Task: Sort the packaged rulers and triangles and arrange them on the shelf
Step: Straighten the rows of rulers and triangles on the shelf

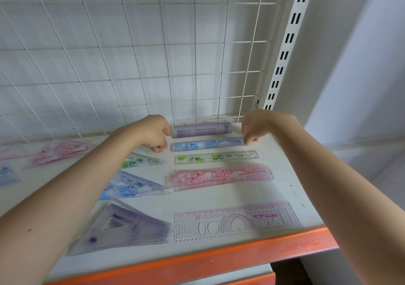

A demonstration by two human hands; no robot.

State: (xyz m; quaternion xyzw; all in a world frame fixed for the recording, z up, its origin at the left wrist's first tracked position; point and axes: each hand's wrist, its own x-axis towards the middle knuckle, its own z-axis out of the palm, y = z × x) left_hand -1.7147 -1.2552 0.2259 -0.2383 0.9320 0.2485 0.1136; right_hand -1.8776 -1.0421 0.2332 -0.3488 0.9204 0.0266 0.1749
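Observation:
On the white shelf (285, 153) a column of packaged rulers lies at the right: purple ruler (201, 129) at the back, then blue ruler (208, 144), green ruler (217, 158), a pink ruler stack (221, 176) and a pink stencil ruler (236, 220) at the front. To their left lie a green triangle (140, 161), a blue triangle (131, 186) and a purple triangle (125, 227). My left hand (153, 133), fingers curled, holds the blue ruler's left end. My right hand (256, 127) pinches its right end.
A pink triangle stack (59, 151) and another blue package (7, 175) lie at the far left. A white wire grid (153, 54) backs the shelf, with a slotted upright (285, 50) at the right. The shelf's front edge (219, 260) is orange.

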